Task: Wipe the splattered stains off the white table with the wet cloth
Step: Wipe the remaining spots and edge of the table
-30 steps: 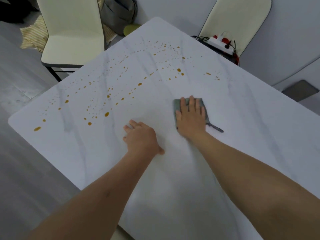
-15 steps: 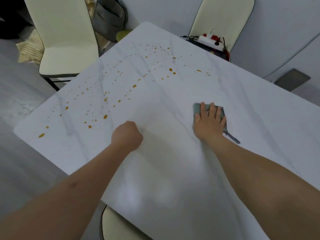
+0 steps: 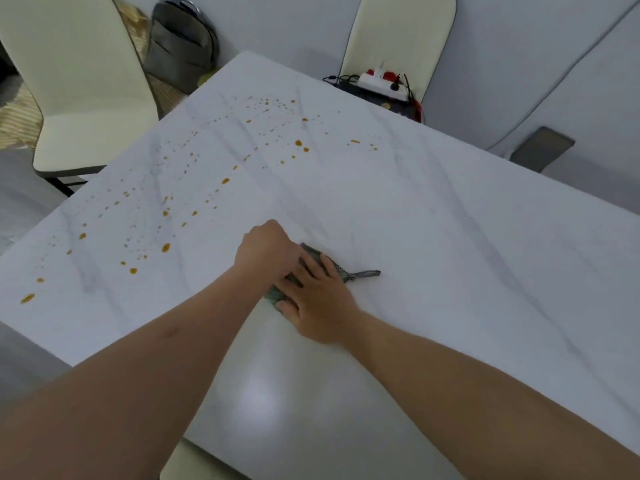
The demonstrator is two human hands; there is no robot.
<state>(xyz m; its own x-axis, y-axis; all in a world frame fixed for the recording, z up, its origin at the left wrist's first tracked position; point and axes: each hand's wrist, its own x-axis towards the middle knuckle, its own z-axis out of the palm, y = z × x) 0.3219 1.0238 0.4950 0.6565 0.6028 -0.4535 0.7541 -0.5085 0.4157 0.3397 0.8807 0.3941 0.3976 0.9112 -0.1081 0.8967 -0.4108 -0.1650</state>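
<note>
Both hands meet on the cloth (image 3: 341, 271) near the middle of the white marble-look worktop (image 3: 450, 237). Right hand (image 3: 318, 303) lies flat on the grey-green cloth, fingers straight and spread, pointing up-left, pressing it down. Left hand (image 3: 265, 252) is curled, knuckles up, at the cloth's left end, touching the right hand's fingers; whether its fingers actually pinch the cloth cannot be told, as they are hidden under the hand. Cloth is mostly covered; a corner shows above the right hand's fingers, another edge shows below near the thumb, and a thin loop or strip sticks out to the right on the worktop. Orange-brown stains (image 3: 166, 247) are scattered in arcs across the left and far part of the worktop, well apart from the cloth. Cream chair (image 3: 79, 98) stands at far left. Second cream chair (image 3: 398, 36) at the far edge carries a white power strip (image 3: 381, 84) with cables. Grey backpack (image 3: 180, 43) sits on the floor between the chairs.
</note>
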